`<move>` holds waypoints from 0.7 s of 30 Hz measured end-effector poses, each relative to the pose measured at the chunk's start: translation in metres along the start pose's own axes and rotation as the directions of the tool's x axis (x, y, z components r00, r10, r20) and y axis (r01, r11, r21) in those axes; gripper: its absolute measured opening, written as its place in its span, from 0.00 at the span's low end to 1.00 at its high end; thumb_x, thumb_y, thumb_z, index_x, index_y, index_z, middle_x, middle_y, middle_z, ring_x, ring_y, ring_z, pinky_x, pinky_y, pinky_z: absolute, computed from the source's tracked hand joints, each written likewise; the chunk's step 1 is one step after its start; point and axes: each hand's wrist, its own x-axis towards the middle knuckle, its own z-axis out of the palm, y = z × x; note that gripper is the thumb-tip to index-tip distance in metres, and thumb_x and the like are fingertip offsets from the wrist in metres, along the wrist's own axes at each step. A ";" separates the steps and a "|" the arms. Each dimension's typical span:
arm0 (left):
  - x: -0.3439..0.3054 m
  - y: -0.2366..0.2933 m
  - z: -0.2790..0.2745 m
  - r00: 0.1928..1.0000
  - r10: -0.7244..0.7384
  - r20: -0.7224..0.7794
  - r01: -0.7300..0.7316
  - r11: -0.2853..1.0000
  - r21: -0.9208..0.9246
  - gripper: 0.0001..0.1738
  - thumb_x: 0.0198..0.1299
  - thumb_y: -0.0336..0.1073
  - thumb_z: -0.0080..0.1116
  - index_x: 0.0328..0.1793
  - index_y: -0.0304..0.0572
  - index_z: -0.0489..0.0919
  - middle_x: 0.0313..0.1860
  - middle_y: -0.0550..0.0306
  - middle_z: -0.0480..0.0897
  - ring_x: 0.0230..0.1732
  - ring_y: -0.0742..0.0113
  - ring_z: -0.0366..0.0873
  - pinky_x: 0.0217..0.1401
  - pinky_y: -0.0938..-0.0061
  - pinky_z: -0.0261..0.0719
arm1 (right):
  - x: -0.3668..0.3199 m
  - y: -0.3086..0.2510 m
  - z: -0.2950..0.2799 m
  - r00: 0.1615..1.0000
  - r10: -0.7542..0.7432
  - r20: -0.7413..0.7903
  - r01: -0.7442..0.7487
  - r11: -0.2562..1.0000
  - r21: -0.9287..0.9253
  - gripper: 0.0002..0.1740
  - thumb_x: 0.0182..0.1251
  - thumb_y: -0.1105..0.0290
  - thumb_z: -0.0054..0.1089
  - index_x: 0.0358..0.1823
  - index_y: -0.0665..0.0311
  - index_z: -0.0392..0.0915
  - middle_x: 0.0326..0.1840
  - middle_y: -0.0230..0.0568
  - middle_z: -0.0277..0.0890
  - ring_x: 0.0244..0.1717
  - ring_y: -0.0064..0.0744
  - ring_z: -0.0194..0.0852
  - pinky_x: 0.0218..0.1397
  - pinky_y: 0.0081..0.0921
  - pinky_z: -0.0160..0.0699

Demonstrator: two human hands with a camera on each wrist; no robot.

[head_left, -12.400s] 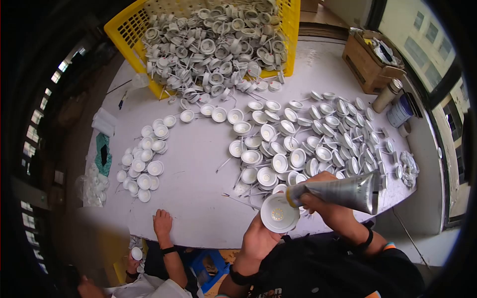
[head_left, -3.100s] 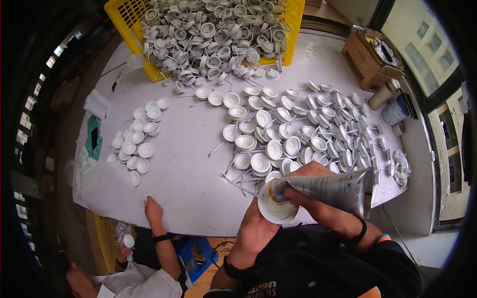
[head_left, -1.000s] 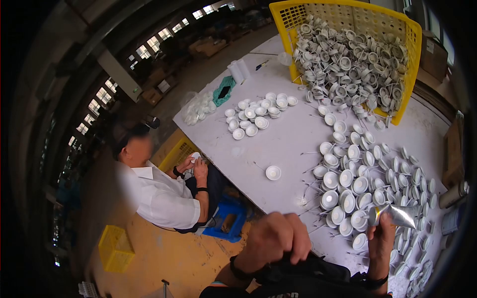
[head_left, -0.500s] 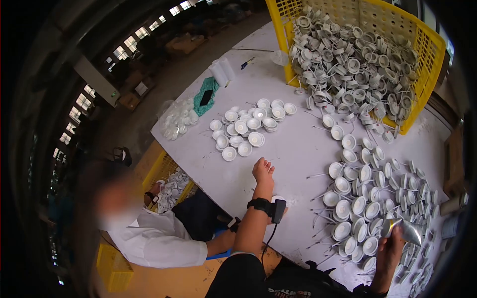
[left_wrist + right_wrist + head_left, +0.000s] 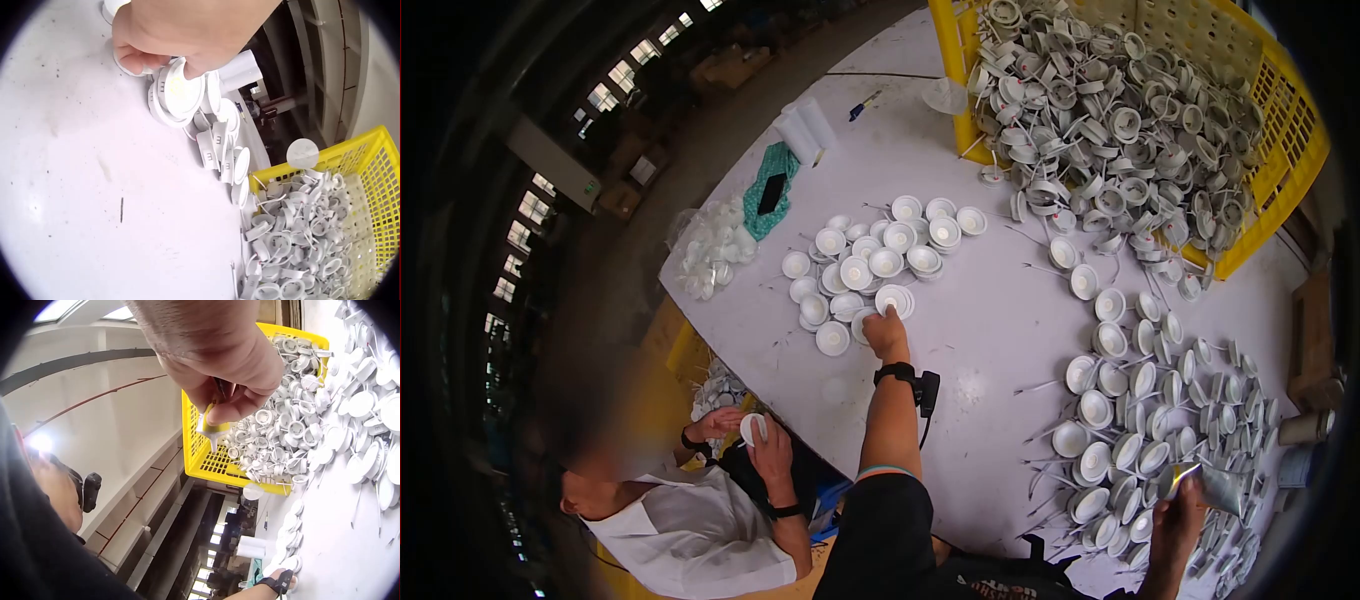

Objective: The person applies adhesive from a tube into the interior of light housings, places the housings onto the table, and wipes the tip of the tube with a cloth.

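Note:
My left hand (image 5: 887,338) reaches out to the near edge of a cluster of white round downlights (image 5: 855,272). Its thumb lies on the rim of one downlight (image 5: 180,94), which the hand pinches; the other fingers are curled under and partly hidden in the left wrist view. My right hand (image 5: 1178,522) grips a silver squeeze tube (image 5: 1224,491) over the right-hand spread of downlights. In the right wrist view, the tube's yellow shoulder and pale nozzle (image 5: 213,430) poke out below the fingers.
A yellow crate (image 5: 1280,190) heaped with white ring-shaped parts stands at the back right. Seated at the left, another person holds a downlight (image 5: 752,430). Clear plastic pieces (image 5: 712,250), a green cloth (image 5: 772,190) and white rolls (image 5: 805,130) lie along the far left edge.
Earlier, my left hand held a downlight under the tube. That one then lay alone on the table, and the other person reached toward it. My left hand has moved out to the cluster.

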 end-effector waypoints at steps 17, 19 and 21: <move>-0.163 0.021 -0.084 0.520 0.306 0.797 0.679 0.417 -0.603 0.18 0.48 0.32 0.42 0.47 0.32 0.66 0.41 0.48 0.73 0.42 0.59 0.73 0.41 0.73 0.74 | -0.026 -0.011 -0.027 0.993 -0.058 0.105 0.047 0.993 0.108 0.07 0.59 0.67 0.46 0.38 0.61 0.65 0.27 0.29 0.67 0.17 0.12 0.59 0.12 0.06 0.56; -0.221 0.016 -0.105 0.365 0.347 0.864 0.726 0.474 -0.497 0.19 0.49 0.31 0.41 0.49 0.31 0.64 0.45 0.46 0.72 0.43 0.59 0.73 0.40 0.73 0.73 | -0.036 -0.019 -0.028 0.983 -0.057 0.174 0.043 0.995 0.085 0.08 0.60 0.67 0.45 0.36 0.62 0.66 0.25 0.30 0.67 0.16 0.13 0.59 0.13 0.07 0.56; -0.273 0.007 -0.123 0.286 0.387 0.876 0.730 0.505 -0.461 0.20 0.49 0.31 0.40 0.50 0.32 0.64 0.46 0.44 0.71 0.43 0.59 0.72 0.41 0.72 0.72 | -0.046 -0.021 -0.042 0.973 -0.085 0.214 0.072 0.995 0.070 0.13 0.57 0.64 0.49 0.34 0.68 0.67 0.18 0.33 0.67 0.14 0.17 0.62 0.11 0.11 0.58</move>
